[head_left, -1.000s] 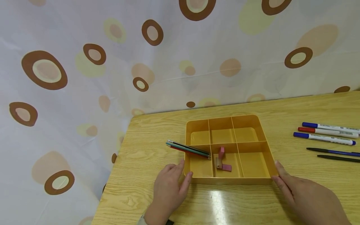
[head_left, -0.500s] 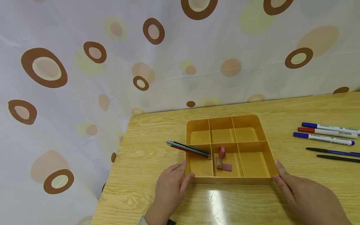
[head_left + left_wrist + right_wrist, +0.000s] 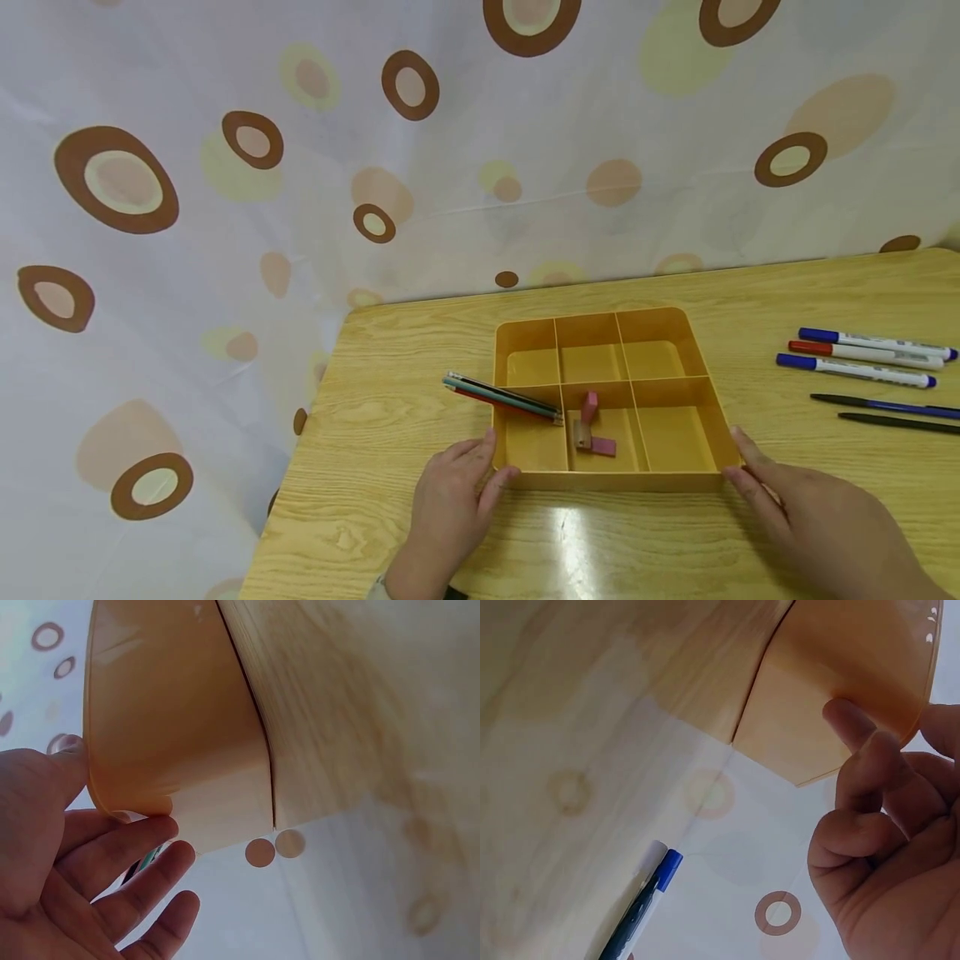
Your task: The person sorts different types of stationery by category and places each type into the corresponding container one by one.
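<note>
An orange-yellow divided tray [image 3: 678, 437] with six-part layout, several compartments in two rows, sits on the wooden table. My left hand [image 3: 453, 504] holds its near left corner, thumb at the front wall and fingers along the side. At the near right corner, my right hand [image 3: 832, 517] pinches the tray between thumb and index finger; its other fingers curl below in the right wrist view. Several pencils [image 3: 502, 396] lean over the left wall from the near left compartment. The near middle compartment holds a wooden pencil sharpener [image 3: 582, 434] and two pink erasers [image 3: 603, 447].
Right of the tray lie three white markers, one with a red cap [image 3: 862, 353] and two with blue caps. Two dark pens [image 3: 892, 407] lie nearer. A patterned curtain [image 3: 450, 167] hangs behind and left of the wooden table [image 3: 360, 467].
The head view has shifted very slightly. Both hands stay at the tray's near corners, and its contents lie as before.
</note>
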`<act>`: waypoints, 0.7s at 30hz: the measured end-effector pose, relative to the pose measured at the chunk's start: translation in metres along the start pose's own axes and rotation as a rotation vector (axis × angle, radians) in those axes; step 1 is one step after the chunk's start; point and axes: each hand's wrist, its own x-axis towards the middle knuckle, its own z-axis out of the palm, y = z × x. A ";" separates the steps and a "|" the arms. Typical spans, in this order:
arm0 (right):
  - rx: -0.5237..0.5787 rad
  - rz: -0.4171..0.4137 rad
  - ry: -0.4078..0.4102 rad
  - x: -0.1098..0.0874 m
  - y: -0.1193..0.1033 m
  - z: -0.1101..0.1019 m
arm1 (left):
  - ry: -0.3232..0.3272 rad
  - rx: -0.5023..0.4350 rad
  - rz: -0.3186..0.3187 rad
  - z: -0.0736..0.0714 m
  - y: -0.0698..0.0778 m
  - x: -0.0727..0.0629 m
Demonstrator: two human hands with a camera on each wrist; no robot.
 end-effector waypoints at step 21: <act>-0.038 -0.082 0.279 0.010 0.052 -0.006 | 0.016 -0.014 -0.014 0.001 -0.002 0.000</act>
